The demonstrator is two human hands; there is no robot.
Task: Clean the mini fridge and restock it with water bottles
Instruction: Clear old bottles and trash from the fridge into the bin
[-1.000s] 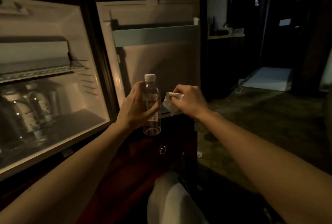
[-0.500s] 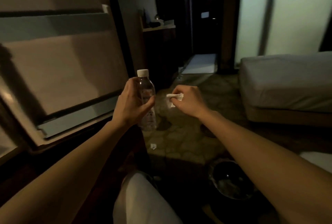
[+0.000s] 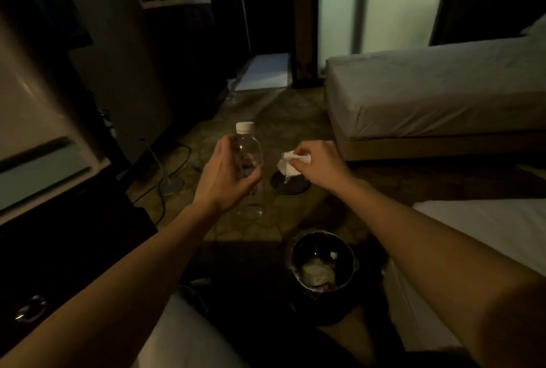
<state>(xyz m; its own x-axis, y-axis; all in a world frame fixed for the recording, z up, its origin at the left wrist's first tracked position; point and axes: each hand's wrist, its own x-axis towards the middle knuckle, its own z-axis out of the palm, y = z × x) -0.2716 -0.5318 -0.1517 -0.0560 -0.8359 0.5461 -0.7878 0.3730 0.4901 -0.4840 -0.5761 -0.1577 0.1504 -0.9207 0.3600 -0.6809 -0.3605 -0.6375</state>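
Note:
My left hand point(image 3: 227, 178) grips a clear plastic water bottle point(image 3: 248, 149) with a white cap, held upright over the floor. My right hand point(image 3: 320, 165) pinches a crumpled white tissue point(image 3: 288, 164) just right of the bottle, not touching it. The open mini fridge door point(image 3: 32, 137) shows only at the left edge; the fridge's inside is out of view.
A dark round waste bin point(image 3: 323, 270) with crumpled trash stands on the floor below my right forearm. A round lid or base point(image 3: 291, 184) lies on the floor under the tissue. Beds point(image 3: 437, 93) fill the right. Cables and a lamp base point(image 3: 171, 183) lie left of the bottle.
My view has swung right, away from the fridge toward the floor, bin and beds. Both hands keep the bottle and tissue in the same pose.

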